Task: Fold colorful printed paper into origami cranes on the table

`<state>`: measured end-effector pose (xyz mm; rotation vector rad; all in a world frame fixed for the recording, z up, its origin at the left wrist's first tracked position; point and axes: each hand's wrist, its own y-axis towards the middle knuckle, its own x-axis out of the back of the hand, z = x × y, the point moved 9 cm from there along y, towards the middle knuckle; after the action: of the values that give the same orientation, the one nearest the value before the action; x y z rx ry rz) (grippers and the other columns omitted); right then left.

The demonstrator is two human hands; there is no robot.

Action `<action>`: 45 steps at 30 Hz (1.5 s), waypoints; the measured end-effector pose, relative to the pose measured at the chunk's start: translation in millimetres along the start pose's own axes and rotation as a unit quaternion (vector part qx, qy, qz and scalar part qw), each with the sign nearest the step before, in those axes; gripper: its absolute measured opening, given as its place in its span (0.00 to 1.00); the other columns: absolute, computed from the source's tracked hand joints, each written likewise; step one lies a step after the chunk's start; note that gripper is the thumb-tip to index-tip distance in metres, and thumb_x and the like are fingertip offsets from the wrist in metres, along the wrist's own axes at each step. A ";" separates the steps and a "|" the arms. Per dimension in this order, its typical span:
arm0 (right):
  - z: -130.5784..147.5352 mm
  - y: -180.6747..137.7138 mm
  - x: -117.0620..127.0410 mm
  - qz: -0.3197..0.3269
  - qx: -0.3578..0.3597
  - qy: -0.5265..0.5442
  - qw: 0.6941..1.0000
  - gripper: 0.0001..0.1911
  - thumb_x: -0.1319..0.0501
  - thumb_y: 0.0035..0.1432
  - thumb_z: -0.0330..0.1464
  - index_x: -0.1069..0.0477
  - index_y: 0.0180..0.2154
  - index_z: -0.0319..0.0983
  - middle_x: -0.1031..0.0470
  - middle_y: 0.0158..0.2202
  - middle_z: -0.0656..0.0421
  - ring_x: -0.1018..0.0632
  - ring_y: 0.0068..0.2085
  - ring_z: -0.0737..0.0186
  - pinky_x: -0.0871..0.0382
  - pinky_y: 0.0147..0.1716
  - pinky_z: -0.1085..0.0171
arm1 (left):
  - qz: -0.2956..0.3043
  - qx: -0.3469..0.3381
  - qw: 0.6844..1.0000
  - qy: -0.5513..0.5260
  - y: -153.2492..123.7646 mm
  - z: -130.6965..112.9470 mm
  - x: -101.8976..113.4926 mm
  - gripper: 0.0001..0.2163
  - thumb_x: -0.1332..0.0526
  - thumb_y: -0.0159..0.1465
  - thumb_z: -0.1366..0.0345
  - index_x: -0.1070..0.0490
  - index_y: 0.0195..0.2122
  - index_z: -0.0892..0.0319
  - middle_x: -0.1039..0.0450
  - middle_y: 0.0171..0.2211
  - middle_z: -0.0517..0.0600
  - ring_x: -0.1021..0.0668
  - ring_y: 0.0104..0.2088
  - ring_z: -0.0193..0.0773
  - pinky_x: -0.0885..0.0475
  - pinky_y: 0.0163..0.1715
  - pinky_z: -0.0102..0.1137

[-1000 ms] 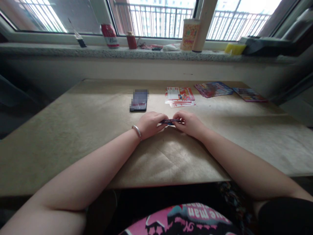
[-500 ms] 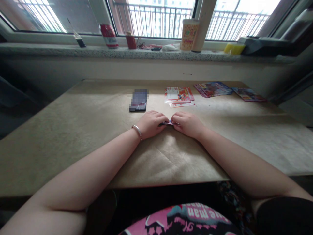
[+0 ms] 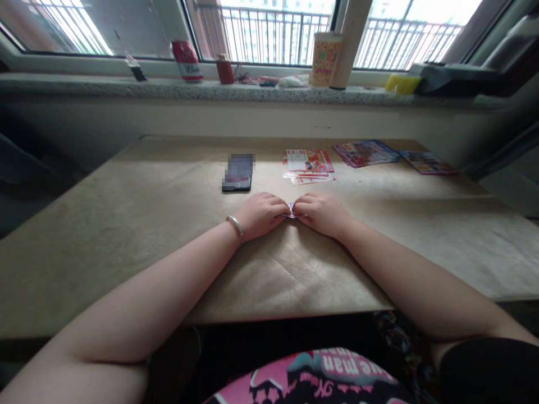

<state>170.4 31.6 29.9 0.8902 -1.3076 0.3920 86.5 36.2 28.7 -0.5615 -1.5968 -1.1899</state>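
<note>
Between my two hands is a small piece of patterned paper (image 3: 291, 210), white with blue and reddish marks, mostly covered by my fingers. My left hand (image 3: 261, 216), with a silver bangle at the wrist, pinches its left side. From the right, my right hand (image 3: 320, 214) pinches the other side. Both hands rest low over the table, fingertips almost meeting. Just beyond them lies a loose stack of red and white printed cards (image 3: 309, 163). A dark phone (image 3: 240, 171) lies beyond my left hand.
Colourful printed sheets (image 3: 366, 152) lie fanned at the back right of the table (image 3: 126, 224), with another stack (image 3: 427, 162) beside them. On the windowsill (image 3: 252, 96) stand a red and white can (image 3: 186, 62), a red bottle (image 3: 224, 70), a patterned cup (image 3: 325, 59) and a yellow item (image 3: 402, 84).
More of the paper's patterned face shows between my fingertips, which have shifted slightly. My arms and the other things on the table stay about where they were.
</note>
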 end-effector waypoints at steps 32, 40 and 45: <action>-48.2 -17.7 5.0 0.129 -0.174 -0.014 0.976 0.13 0.43 0.56 0.31 0.19 0.37 0.44 0.21 0.40 0.59 0.23 0.37 0.61 0.35 0.35 0.65 | 0.053 0.044 0.997 0.030 -2.7 -3.8 0.0 0.12 0.45 0.66 0.69 0.25 0.47 0.59 0.23 0.47 0.51 0.22 0.43 0.40 0.26 0.46 0.35; -59.6 -23.6 9.7 0.112 -0.190 -0.032 0.975 0.10 0.41 0.53 0.32 0.19 0.33 0.43 0.20 0.37 0.59 0.24 0.33 0.61 0.39 0.29 0.64 | 0.041 0.047 0.998 0.023 -3.9 -2.2 -0.1 0.12 0.46 0.66 0.68 0.23 0.46 0.57 0.23 0.47 0.51 0.22 0.43 0.39 0.25 0.45 0.35; -58.9 -19.7 11.3 0.052 -0.182 -0.004 0.982 0.06 0.40 0.50 0.29 0.24 0.29 0.40 0.24 0.32 0.56 0.26 0.33 0.60 0.36 0.32 0.64 | 0.031 0.051 0.998 0.019 -4.1 -0.2 -0.1 0.12 0.45 0.66 0.68 0.23 0.45 0.56 0.23 0.46 0.51 0.22 0.43 0.39 0.26 0.44 0.34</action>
<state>226.2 60.9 33.6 0.5192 -1.3806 0.2191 83.3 34.4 26.9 -0.5159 -1.5875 -1.0597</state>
